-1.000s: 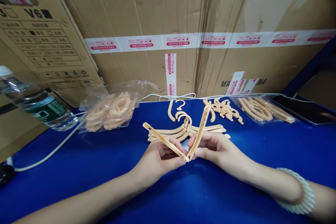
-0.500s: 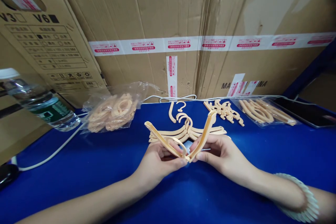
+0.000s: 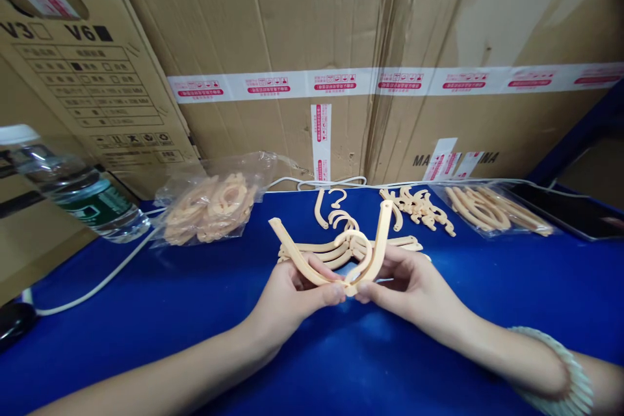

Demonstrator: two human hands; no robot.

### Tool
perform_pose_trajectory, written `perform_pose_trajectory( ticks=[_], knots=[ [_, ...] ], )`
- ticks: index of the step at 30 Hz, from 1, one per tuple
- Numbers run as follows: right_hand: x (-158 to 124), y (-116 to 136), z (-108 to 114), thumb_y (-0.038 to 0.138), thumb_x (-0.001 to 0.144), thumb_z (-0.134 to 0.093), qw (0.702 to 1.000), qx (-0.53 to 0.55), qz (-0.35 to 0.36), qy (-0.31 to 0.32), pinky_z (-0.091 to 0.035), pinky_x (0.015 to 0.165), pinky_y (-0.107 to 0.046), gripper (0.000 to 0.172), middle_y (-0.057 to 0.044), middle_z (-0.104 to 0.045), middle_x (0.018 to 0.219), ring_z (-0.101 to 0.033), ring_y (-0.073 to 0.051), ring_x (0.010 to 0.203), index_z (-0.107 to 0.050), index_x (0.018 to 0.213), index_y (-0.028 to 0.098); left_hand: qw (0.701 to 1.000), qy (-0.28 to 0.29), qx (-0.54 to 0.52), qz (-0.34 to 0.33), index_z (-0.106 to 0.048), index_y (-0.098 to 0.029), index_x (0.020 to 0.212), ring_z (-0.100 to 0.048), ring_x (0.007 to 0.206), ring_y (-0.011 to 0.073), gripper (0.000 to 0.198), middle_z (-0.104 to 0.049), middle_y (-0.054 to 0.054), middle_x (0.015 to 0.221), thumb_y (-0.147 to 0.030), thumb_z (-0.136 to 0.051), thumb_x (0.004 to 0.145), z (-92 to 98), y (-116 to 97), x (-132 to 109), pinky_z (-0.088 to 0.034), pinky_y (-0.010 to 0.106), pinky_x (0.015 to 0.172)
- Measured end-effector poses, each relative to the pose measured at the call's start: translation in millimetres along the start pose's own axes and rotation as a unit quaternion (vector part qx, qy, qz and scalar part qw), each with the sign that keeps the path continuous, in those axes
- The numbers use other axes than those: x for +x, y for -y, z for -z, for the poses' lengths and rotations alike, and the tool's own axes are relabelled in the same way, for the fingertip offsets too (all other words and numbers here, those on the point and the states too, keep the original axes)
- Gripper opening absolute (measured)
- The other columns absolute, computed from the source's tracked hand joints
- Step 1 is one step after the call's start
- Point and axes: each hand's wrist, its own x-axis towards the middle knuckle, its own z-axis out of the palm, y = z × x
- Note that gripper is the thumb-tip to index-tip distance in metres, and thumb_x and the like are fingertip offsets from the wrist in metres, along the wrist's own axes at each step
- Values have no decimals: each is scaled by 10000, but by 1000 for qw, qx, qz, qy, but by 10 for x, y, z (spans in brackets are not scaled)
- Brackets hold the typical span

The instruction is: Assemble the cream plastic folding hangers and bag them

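Both my hands hold one beige folding clothes hanger [image 3: 378,253] above the blue table, its two arms angled upward in a V and its hook curving up between them. My left hand [image 3: 297,292] is closed around the lower part of the left arm, thumb near the joint. On the other side, my right hand [image 3: 409,286] pinches the lower right arm beside the joint. Just behind lie several assembled hangers [image 3: 322,247] in a stack, partly hidden by the held one. A loose hook [image 3: 337,197] and a loose hanger arm [image 3: 320,209] rest beyond them.
A pile of loose hanger hooks [image 3: 419,205] lies at the back right, beside a plastic bag of hanger arms [image 3: 482,208] and a dark phone [image 3: 565,208]. Another filled bag [image 3: 209,208] and a water bottle [image 3: 82,192] are at left. Cardboard boxes [image 3: 273,136] stand behind.
The held hanger has been tilted in my hands, and its hook has swung from the left side up to the middle right. Both hands keep nearly the same place.
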Motion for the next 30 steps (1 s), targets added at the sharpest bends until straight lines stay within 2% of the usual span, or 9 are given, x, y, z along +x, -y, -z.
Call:
perform_pose_trajectory(
  ticks=[5, 9, 12, 15, 20, 22, 24, 27, 30],
  knots=[
    [116, 179, 231, 299, 720, -810, 1000, -13, -7, -19, -553, 584, -202, 238, 9, -686, 679, -663, -117, 590, -623, 786, 168, 999, -25, -10, -29, -650, -147, 761, -693, 663, 112, 275, -733, 1, 677, -233, -876, 629, 120, -104, 59, -538, 170, 648],
    [205, 323, 555, 364, 718, -809, 987, -154, 19, 27, -536, 562, -237, 249, -37, -716, 710, -673, -165, 626, -692, 814, 166, 1000, -21, -7, -19, -665, -137, 772, -687, 680, 92, 279, -744, 23, 780, -268, -871, 637, 317, -246, 188, -548, 160, 693],
    [243, 390, 771, 379, 748, -793, 952, -288, 100, 35, -536, 653, -264, 225, -55, -738, 828, -689, -198, 756, -732, 843, 184, 1000, -10, 7, -20, -671, -136, 774, -708, 743, 116, 293, -750, 48, 872, -279, -875, 621, 492, -343, 298, -554, 184, 758],
    [270, 428, 913, 365, 817, -741, 916, -361, 169, 50, -529, 733, -271, 182, -52, -742, 869, -690, -196, 824, -738, 873, 192, 999, -10, 37, -30, -654, -152, 763, -710, 732, 115, 298, -744, 22, 851, -285, -877, 618, 635, -404, 381, -546, 177, 738],
    [271, 494, 1032, 329, 881, -660, 852, -477, 195, 89, -512, 678, -251, 158, -42, -738, 839, -686, -169, 751, -724, 880, 185, 989, 10, 139, -55, -665, -159, 768, -679, 659, 123, 260, -709, -1, 692, -247, -874, 640, 743, -494, 409, -497, 166, 623],
    [238, 536, 1048, 317, 886, -636, 836, -505, 179, 118, -494, 629, -243, 150, -33, -725, 800, -670, -156, 691, -713, 870, 188, 966, 44, 241, -82, -680, -151, 748, -621, 602, 102, 195, -677, -5, 662, -233, -844, 681, 766, -535, 390, -442, 160, 556],
    [193, 577, 1041, 278, 872, -619, 823, -523, 169, 143, -481, 617, -247, 124, -40, -707, 814, -657, -159, 690, -700, 829, 195, 929, 89, 338, -122, -682, -155, 746, -587, 614, 102, 155, -656, -5, 701, -254, -800, 735, 786, -564, 370, -423, 177, 555],
    [138, 603, 995, 209, 826, -626, 800, -551, 174, 160, -483, 731, -290, 84, -72, -670, 930, -642, -206, 868, -666, 753, 199, 888, 147, 397, -180, -675, -164, 760, -616, 745, 143, 136, -651, 16, 822, -262, -769, 771, 796, -561, 360, -461, 233, 663],
    [134, 564, 938, 153, 798, -649, 780, -572, 170, 191, -451, 766, -320, 70, -53, -640, 840, -591, -219, 891, -636, 743, 195, 843, 181, 452, -229, -672, -160, 727, -614, 823, 165, 133, -643, 36, 884, -237, -768, 776, 773, -511, 375, -464, 278, 752]
  ],
)
